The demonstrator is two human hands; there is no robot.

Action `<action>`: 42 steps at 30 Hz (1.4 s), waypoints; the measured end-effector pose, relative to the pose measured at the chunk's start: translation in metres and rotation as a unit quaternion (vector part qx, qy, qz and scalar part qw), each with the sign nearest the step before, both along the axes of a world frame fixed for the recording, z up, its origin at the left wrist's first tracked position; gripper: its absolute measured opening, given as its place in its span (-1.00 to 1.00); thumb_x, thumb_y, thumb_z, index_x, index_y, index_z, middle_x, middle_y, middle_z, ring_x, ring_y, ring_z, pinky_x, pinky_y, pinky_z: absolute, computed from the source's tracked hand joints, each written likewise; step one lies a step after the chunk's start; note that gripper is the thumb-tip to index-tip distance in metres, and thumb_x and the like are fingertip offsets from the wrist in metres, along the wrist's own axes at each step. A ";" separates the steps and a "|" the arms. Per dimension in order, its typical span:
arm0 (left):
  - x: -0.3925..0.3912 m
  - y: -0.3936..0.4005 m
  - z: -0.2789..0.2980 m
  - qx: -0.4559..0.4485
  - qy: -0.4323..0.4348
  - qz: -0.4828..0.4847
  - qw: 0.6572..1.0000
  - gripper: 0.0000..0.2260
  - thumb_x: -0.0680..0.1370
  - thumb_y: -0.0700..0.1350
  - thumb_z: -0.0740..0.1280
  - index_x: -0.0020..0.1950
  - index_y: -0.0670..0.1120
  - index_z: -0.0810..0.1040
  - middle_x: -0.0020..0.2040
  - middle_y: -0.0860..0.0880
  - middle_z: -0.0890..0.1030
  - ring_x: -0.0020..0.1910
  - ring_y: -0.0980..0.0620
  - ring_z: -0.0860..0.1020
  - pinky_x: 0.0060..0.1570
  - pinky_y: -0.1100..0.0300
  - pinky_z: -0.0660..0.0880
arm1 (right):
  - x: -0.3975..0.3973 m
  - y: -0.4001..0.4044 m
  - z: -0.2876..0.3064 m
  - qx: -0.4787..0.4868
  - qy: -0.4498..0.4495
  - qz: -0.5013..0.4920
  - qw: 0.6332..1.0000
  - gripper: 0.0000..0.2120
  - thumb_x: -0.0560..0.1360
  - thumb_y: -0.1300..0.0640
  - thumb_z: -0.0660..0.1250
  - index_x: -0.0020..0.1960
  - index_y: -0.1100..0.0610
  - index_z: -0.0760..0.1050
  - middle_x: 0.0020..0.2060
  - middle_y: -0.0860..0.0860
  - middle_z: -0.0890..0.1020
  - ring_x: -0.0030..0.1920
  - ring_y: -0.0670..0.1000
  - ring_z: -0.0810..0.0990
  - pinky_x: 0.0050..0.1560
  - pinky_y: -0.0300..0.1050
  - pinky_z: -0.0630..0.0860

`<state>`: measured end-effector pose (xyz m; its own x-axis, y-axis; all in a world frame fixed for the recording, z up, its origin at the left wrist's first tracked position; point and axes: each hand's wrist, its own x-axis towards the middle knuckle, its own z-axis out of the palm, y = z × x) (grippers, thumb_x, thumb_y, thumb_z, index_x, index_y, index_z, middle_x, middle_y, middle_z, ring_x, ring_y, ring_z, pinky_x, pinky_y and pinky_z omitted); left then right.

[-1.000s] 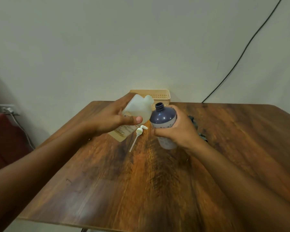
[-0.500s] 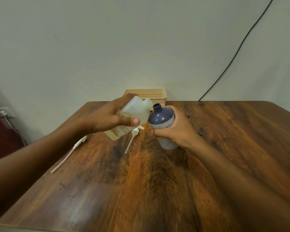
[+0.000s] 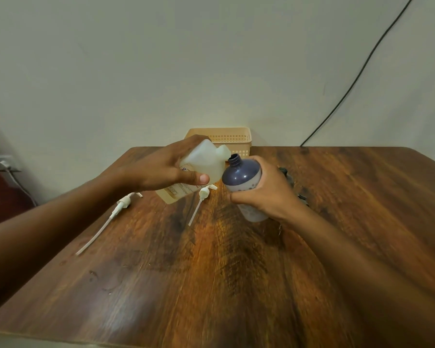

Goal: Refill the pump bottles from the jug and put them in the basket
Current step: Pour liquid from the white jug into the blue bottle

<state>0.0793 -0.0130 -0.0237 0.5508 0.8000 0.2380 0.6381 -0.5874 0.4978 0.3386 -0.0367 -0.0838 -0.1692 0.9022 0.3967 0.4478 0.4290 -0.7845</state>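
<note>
My left hand [image 3: 161,169] grips a translucent white jug [image 3: 206,162], tilted to the right so its spout sits right beside the open neck of a dark purple bottle [image 3: 241,177]. My right hand [image 3: 264,194] grips that bottle, tilted left toward the jug. The bottle has no pump on it. Two white pump heads with long tubes lie on the table: one pump [image 3: 201,199] under the jug, the other pump [image 3: 118,209] further left. A beige perforated basket [image 3: 234,139] stands at the table's far edge against the wall.
The wooden table [image 3: 236,272] fills the view. A dark object [image 3: 286,174] lies partly hidden behind my right hand. A black cable [image 3: 349,86] runs up the wall at right. A wall socket with a plug [image 3: 0,164] is at far left.
The view has shifted, bringing the left pump into sight. The jug and bottle stay tilted together, the spout a little closer to the bottle neck.
</note>
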 end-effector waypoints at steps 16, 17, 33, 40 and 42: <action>0.004 0.008 0.025 -0.026 0.039 -0.058 0.997 -0.35 0.40 0.29 0.43 0.45 0.26 0.32 0.23 0.26 0.50 0.16 0.23 0.55 -0.03 0.37 0.59 | 0.001 -0.001 -0.001 -0.012 0.010 -0.001 1.000 -0.38 0.18 0.05 0.67 0.13 -0.13 0.44 0.01 -0.13 0.59 0.00 -0.11 0.58 -0.09 -0.19 0.53; 0.004 0.008 0.026 -0.029 0.040 -0.061 0.997 -0.36 0.39 0.30 0.42 0.44 0.28 0.32 0.21 0.29 0.51 0.15 0.25 0.54 -0.01 0.38 0.59 | 0.001 -0.001 -0.001 -0.013 0.010 0.000 1.000 -0.37 0.18 0.04 0.67 0.14 -0.12 0.44 0.01 -0.13 0.59 0.00 -0.11 0.58 -0.09 -0.20 0.52; 0.009 0.012 0.043 -0.031 0.072 -0.076 0.994 -0.30 0.38 0.28 0.43 0.47 0.20 0.32 0.23 0.24 0.52 0.16 0.18 0.56 -0.08 0.33 0.61 | 0.001 -0.003 0.003 -0.019 0.022 -0.005 1.000 -0.32 0.17 0.02 0.67 0.18 -0.12 0.41 0.03 -0.18 0.56 0.02 -0.15 0.56 -0.09 -0.28 0.46; 0.009 0.011 0.045 -0.031 0.083 -0.064 0.994 -0.33 0.41 0.21 0.43 0.48 0.20 0.31 0.23 0.23 0.52 0.16 0.15 0.56 -0.09 0.28 0.59 | 0.000 -0.004 0.003 -0.016 0.024 -0.009 1.000 -0.32 0.19 0.02 0.67 0.19 -0.13 0.40 0.02 -0.19 0.55 0.02 -0.15 0.56 -0.09 -0.26 0.48; 0.010 0.011 0.046 -0.032 0.083 -0.062 0.994 -0.33 0.41 0.20 0.44 0.48 0.19 0.31 0.20 0.25 0.52 0.14 0.19 0.56 -0.13 0.33 0.59 | 0.000 -0.004 0.002 -0.012 0.029 -0.011 0.999 -0.33 0.18 0.01 0.67 0.17 -0.14 0.41 0.01 -0.18 0.57 0.01 -0.14 0.57 -0.08 -0.24 0.49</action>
<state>0.0893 -0.0024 0.0225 0.6742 0.7335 0.0866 0.6388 -0.6380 0.4299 0.3389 -0.0408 -0.0814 -0.1265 0.9150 0.3831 0.4096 0.3999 -0.8199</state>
